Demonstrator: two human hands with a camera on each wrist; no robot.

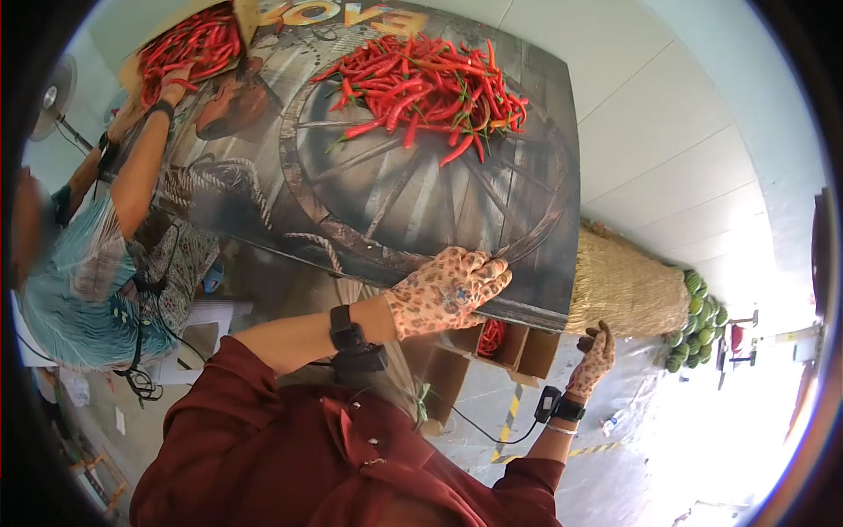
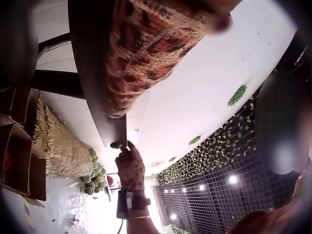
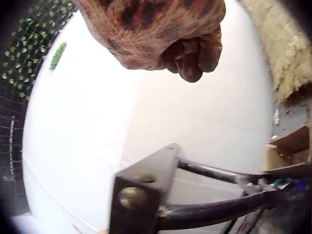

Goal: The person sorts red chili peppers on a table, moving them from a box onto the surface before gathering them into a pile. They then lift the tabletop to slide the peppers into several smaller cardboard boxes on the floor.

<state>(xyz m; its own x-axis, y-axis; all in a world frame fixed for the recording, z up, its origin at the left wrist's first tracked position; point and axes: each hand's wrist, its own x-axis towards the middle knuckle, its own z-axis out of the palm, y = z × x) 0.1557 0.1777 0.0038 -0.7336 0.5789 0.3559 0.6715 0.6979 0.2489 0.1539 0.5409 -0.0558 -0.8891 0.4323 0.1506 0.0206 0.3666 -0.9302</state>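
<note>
In the head view my left hand, in a leopard-print glove, rests on the near edge of the dark printed table, its fingers lying fairly straight. A heap of red chili peppers lies farther back on this table, away from that hand. My right hand, gloved alike with dark fingertips, is raised beyond the table's right corner. Its fingers are loosely bent in the right wrist view, with nothing seen between them. Below the glove there, the metal corner of a frame shows.
At the left another person's hand reaches into a box of red chilies. Cardboard boxes, one with red chilies inside, stand below the near edge. A straw-covered stand and several watermelons are at the right.
</note>
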